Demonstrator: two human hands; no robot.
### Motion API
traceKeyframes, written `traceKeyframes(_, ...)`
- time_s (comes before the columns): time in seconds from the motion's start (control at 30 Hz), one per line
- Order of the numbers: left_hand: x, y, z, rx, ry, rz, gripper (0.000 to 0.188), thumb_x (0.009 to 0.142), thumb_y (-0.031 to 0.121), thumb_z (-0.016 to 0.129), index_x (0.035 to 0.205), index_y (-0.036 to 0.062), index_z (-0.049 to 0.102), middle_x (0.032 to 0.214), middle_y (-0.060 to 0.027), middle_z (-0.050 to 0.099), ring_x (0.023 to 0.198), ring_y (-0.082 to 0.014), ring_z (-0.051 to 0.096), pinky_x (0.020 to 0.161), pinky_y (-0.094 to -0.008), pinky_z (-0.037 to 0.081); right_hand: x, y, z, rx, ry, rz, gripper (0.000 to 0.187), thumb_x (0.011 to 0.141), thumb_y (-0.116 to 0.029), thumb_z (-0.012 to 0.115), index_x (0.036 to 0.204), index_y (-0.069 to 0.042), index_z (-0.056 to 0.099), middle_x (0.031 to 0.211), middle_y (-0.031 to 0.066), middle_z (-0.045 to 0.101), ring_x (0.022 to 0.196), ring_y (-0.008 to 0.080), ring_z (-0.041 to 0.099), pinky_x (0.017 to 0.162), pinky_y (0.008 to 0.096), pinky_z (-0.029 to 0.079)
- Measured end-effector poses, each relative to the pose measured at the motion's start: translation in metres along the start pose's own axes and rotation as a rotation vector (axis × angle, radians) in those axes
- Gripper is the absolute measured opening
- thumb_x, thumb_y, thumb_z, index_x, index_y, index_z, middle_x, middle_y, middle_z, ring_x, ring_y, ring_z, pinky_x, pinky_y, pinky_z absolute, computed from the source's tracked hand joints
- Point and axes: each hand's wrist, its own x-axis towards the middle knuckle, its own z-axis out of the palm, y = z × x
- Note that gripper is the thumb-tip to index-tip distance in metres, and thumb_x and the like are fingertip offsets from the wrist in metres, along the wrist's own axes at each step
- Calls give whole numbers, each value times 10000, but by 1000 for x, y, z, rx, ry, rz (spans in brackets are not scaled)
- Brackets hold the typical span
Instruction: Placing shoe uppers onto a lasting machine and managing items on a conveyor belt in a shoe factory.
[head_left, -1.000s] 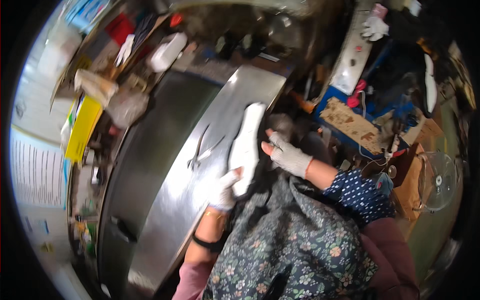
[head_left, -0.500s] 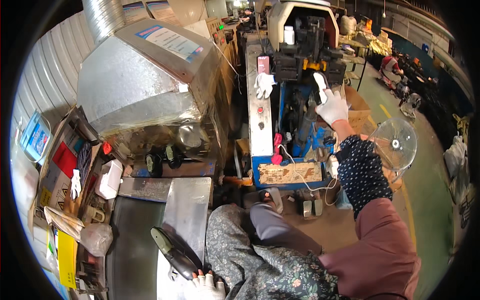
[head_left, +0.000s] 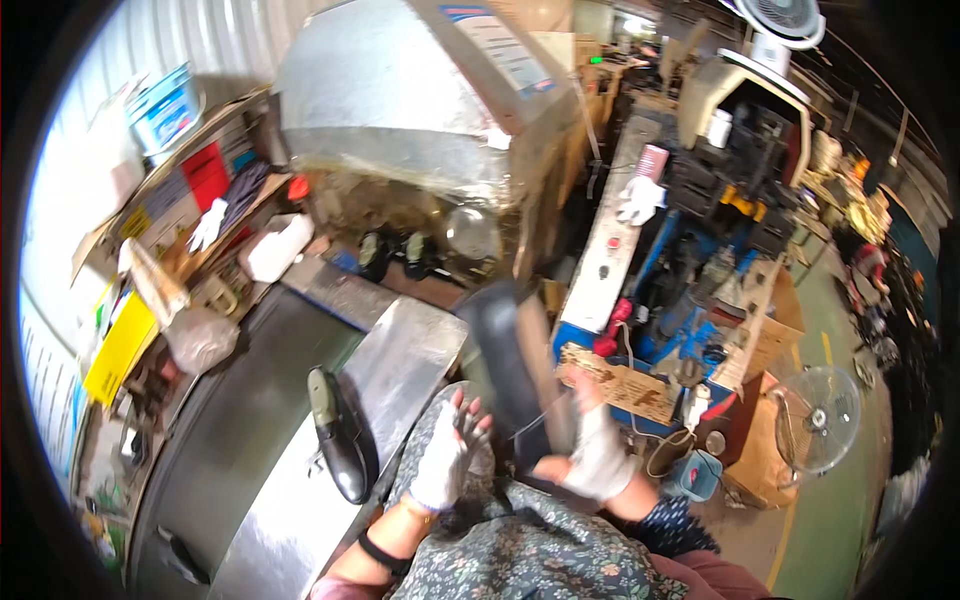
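My right hand [head_left: 598, 458], in a white glove with bare fingertips, is closed on a dark shoe [head_left: 505, 360] held upright over my lap; motion smears it. Beside it my left hand [head_left: 447, 462], gloved the same way, is raised with its fingers apart and nothing in them. To its left a black shoe [head_left: 350, 455] with an olive-green last inside lies on the shiny metal plate [head_left: 385, 350]. Another dark shoe [head_left: 180, 555] sits on the dark conveyor belt [head_left: 240, 400] at the lower left.
A metal hood [head_left: 390, 90] stands over the belt's far end, with two shoes [head_left: 395, 255] at its mouth. Right of it is a blue-based machine [head_left: 690, 290] with a white glove [head_left: 640, 200] on its side panel. A fan [head_left: 815, 420] stands at right; a cluttered shelf [head_left: 180, 230] at left.
My right hand has come back from the machine to above my lap, with a shoe in it. My left hand has lifted off the plate beside the black shoe. The view has turned.
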Motion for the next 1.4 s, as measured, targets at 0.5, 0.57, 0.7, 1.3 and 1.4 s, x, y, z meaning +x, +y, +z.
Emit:
traceKeyframes(0.5,-100,62,-103,1180,698,131,693,887,73,674,1494,12,344,1272,-122,574,1107,-203,584,929,-332,501,-59,28,78,1609,-276,1341,502,902,-158,578,1337,85,514,1322,211,591,1151,301,625,1030,447,490)
traceKeyframes(0.57,-98,73,-133,673,943,113,748,871,62,667,1509,8,279,1178,-101,595,1001,-179,593,863,-303,509,-27,43,85,1602,-31,1249,470,911,-162,567,1310,83,524,1294,227,597,1126,338,638,995,521,528)
traceKeyframes(0.7,-68,82,-166,1017,993,161,748,799,108,710,1450,20,351,1143,-124,627,985,-216,624,840,-318,507,92,88,152,858,305,720,547,909,-259,645,1309,82,497,1252,211,618,1154,318,615,961,355,489)
traceKeyframes(1.3,-48,49,-57,1238,170,256,726,804,194,798,1402,-49,467,1279,-223,578,1154,-318,587,944,-387,490,45,17,64,1219,-95,874,731,785,-3,666,1472,-15,417,1248,114,630,1042,172,644,905,302,517)
traceKeyframes(1.4,-62,41,-67,1275,-87,150,586,800,207,805,1305,3,589,1171,-205,665,1080,-341,650,942,-383,501,62,45,-35,626,147,529,871,670,52,747,1478,-4,428,1382,70,548,1177,161,558,998,286,443)
